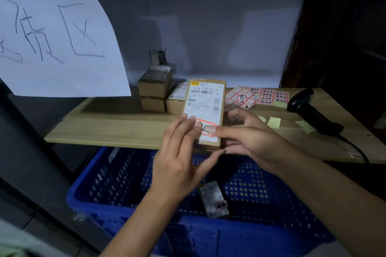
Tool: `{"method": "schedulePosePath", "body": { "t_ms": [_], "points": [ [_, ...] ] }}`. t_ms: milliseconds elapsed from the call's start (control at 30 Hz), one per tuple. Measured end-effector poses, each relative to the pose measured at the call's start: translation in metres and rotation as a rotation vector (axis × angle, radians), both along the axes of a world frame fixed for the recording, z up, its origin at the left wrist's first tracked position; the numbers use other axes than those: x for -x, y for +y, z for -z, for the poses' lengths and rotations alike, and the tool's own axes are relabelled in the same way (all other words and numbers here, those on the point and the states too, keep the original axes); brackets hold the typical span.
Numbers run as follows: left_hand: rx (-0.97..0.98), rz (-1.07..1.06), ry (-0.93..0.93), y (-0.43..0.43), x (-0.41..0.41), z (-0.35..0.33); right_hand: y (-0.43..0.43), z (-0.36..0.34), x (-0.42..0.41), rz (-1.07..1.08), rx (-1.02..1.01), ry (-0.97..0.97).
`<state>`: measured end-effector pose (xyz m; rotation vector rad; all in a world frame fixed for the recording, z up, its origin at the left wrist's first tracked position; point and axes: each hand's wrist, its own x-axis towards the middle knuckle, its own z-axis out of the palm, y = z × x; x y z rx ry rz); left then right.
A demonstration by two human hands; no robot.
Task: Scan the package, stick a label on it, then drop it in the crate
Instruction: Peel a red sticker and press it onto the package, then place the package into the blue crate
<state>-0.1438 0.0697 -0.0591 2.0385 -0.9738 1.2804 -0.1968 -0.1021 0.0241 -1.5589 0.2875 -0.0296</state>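
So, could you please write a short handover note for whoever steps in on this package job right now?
Left hand: open, fingertips pressing the red-bordered label onto the package.
Right hand: index finger smoothing the same label, other fingers steadying the package.
Package lies at the shelf's front edge, above the blue crate; scanner lies to the right, label sheets behind.
Done: label nearly stuck; scanning cannot be confirmed.
Left: finish pressing, drop package into the crate, which already holds one parcel.

Readable print on the parcel

The parcel (205,110) label's top reads "872A S233-00 55", above the fingertips; "S233" lower left.
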Motion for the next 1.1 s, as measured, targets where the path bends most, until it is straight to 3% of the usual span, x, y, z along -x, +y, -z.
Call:
{"method": "schedulePosePath", "body": {
  "t_ms": [267,433,567,667,867,1000,1100],
  "points": [
    [-0.092,0.030,0.178,0.034,0.069,0.015,0.016,0.028,0.059,-0.057,0.010,0.149],
    [-0.180,0.030,0.248,0.043,0.108,0.024,0.015,0.042,0.083,-0.174,-0.142,0.264],
    [-0.273,0.052,0.415,0.045,0.117,0.035,0.002,0.056,0.078,-0.259,-0.116,0.412],
    [-0.325,0.094,0.575,0.038,0.102,0.040,-0.009,0.066,0.060,-0.320,-0.131,0.541],
    [-0.399,0.154,0.956,0.008,0.032,0.043,-0.029,0.101,-0.001,-0.202,-0.118,0.674],
    [-0.650,0.200,1.123,-0.017,-0.014,0.065,-0.036,0.141,-0.031,-0.153,-0.171,0.760],
    [-0.884,0.222,1.301,-0.036,-0.040,0.087,-0.036,0.171,-0.044,-0.135,-0.102,0.827]
  ]
}}
